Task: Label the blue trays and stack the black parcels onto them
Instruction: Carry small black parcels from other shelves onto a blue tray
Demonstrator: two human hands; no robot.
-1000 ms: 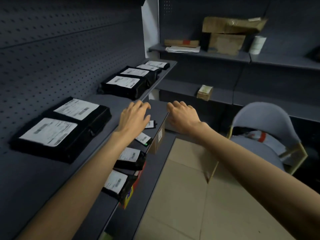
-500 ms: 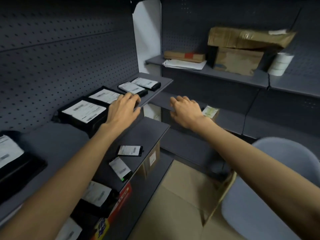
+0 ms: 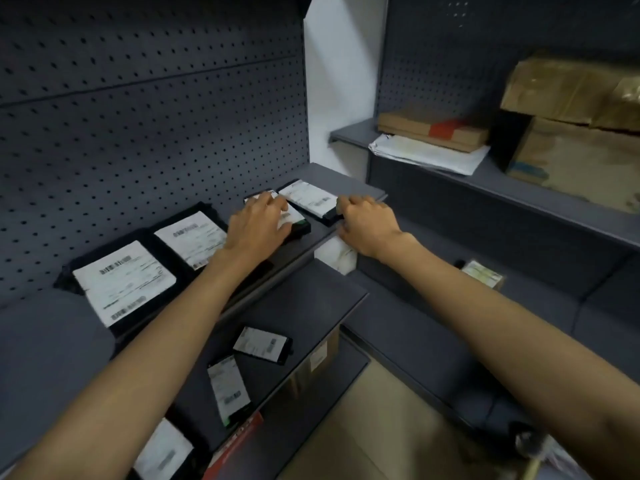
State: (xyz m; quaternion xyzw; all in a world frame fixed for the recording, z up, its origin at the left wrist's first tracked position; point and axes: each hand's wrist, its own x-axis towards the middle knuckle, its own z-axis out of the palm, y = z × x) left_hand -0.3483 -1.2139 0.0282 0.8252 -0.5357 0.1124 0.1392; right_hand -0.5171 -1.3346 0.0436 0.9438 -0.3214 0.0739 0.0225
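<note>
Grey shelf (image 3: 353,187), left hand (image 3: 256,227) flat on parcel (image 3: 298,224)

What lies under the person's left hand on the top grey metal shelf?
A small flat black parcel with a white label; the left hand rests on it, covering most of the label. The rest is hidden.

Single head-worn wide-angle view, facing forward and down into a shelving corner. Close range: left hand (image 3: 258,225) and right hand (image 3: 369,221) both reach the upper shelf (image 3: 346,181); pegboard (image 3: 138,133) at left.
</note>
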